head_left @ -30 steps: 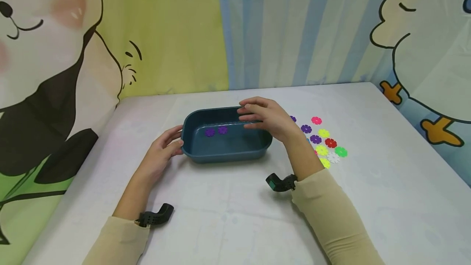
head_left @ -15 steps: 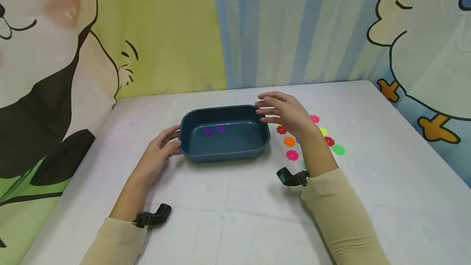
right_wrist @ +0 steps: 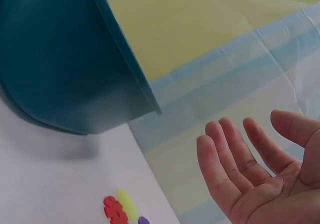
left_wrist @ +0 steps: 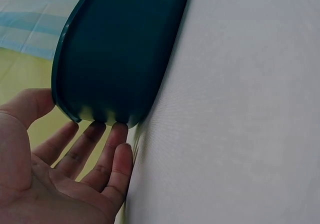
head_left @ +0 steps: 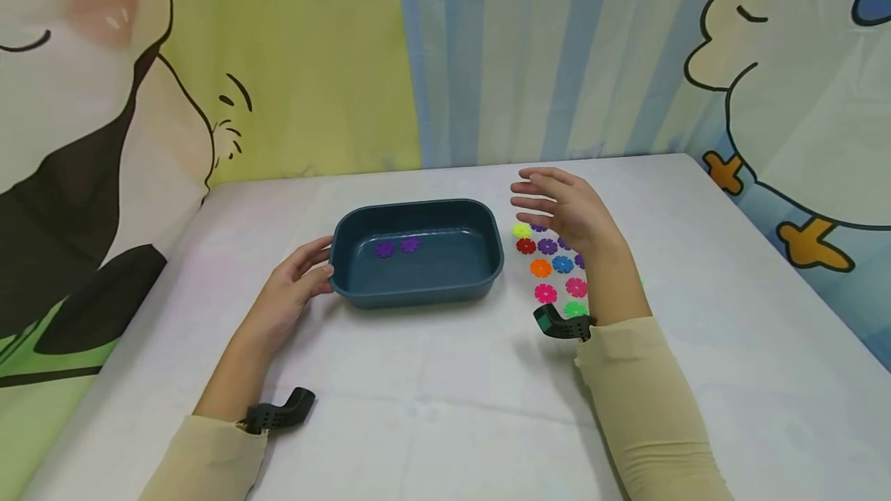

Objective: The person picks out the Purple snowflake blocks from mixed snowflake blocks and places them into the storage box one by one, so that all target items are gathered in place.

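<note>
A dark teal rectangular basin [head_left: 418, 284] stands on the table, with two purple flower-shaped plastic discs [head_left: 397, 247] lying on its floor. At its left end, my left hand [head_left: 281, 292] touches the outer wall with spread fingertips. The left wrist view shows its thumb by the rim and relaxed fingers [left_wrist: 97, 154] resting against the end wall. My right hand [head_left: 567, 207] is raised to the right of the basin, fingers loose and palm bare in the right wrist view. Below it lie several colourful flower-shaped discs [head_left: 541, 268], partly hidden by the right forearm.
A white cloth [head_left: 418, 393] covers the table. Behind it hangs a printed curtain [head_left: 320, 60] with cartoon figures at both sides. Black wrist cameras [head_left: 281, 412] sit on both forearms.
My right hand has moved right, from over the basin's right end to above the loose discs, uncovering several of them. My left hand stays at the basin's left end; the whole view has shifted slightly.
</note>
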### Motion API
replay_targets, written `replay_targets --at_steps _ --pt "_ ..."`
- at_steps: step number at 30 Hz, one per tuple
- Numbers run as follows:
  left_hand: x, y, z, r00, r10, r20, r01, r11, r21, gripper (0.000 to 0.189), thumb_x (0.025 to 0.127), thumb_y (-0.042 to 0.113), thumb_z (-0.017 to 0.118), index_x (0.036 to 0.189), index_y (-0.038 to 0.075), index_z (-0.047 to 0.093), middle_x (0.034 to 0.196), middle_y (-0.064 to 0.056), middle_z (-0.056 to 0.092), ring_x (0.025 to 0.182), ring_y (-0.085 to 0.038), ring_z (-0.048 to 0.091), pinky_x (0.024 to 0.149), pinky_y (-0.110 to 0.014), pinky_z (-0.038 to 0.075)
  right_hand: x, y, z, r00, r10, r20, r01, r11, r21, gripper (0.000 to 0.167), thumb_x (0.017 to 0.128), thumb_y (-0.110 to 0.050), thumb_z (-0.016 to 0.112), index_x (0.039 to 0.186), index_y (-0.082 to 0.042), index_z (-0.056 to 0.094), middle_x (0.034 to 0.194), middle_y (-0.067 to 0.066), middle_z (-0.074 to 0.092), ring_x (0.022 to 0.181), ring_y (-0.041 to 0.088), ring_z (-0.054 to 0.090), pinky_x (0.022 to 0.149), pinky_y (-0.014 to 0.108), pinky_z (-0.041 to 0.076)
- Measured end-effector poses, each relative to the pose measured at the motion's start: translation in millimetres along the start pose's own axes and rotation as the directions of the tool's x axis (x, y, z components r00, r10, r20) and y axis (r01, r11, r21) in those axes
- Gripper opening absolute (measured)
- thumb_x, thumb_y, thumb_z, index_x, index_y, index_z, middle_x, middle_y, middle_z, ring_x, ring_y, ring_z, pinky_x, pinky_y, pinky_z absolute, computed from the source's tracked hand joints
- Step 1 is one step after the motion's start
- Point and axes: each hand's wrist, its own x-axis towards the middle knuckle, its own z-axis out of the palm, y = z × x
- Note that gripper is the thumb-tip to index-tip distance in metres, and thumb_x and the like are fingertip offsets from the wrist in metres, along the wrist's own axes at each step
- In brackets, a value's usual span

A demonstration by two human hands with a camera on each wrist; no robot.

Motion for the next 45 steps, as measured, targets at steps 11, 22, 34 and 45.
replay_targets --at_steps 11,22,34,45 --pt "-0.3 -0.7 -3.1 1.000 0.008 0.009 -0.008 1.000 0.008 0.059 0.108 0.030 0.056 0.161 0.014 0.036 0.159 -0.017 0.043 0.107 -0.004 0.065 0.092 -0.020 0.056 5.9 12 -19 0.993 0.035 -0.112 -0.039 0.999 -0.033 0.053 0.100 -0.035 0.067 0.148 -0.015 0.054 0.146 0.009 0.059 0.130 0.025 0.063 0.096 0.030 0.057" --pt "1.7 -0.3 -1.6 1.000 0.010 -0.001 -0.010 1.000 0.020 0.059 0.107 0.033 0.057 0.160 0.015 0.037 0.159 -0.018 0.044 0.110 -0.004 0.064 0.091 -0.019 0.056 15.3 29 -29 0.978 0.074 -0.194 -0.086 0.995 -0.058 0.051 0.103 -0.031 0.064 0.148 -0.011 0.052 0.147 0.014 0.056 0.132 0.028 0.061 0.098 0.026 0.055" --pt "2.1 0.9 0.3 1.000 0.008 0.008 -0.008 1.000 -0.006 0.059 0.107 0.030 0.057 0.160 0.014 0.037 0.159 -0.018 0.043 0.112 -0.004 0.064 0.091 -0.020 0.057 17.4 42 -35 0.961 -0.004 -0.275 -0.092 0.939 -0.333 0.044 0.105 -0.021 0.061 0.146 -0.007 0.055 0.142 0.016 0.058 0.121 0.030 0.066 0.107 0.036 0.053" --pt "1.3 0.8 -1.0 1.000 -0.003 0.006 0.003 1.000 0.007 0.059 0.108 0.031 0.056 0.161 0.015 0.036 0.160 -0.017 0.043 0.110 -0.004 0.064 0.091 -0.018 0.056 19.0 41 -29 0.960 0.016 -0.278 -0.165 0.838 -0.521 0.046 0.100 -0.018 0.068 0.144 -0.009 0.057 0.135 0.018 0.061 0.091 0.025 0.070 0.086 0.028 0.060"
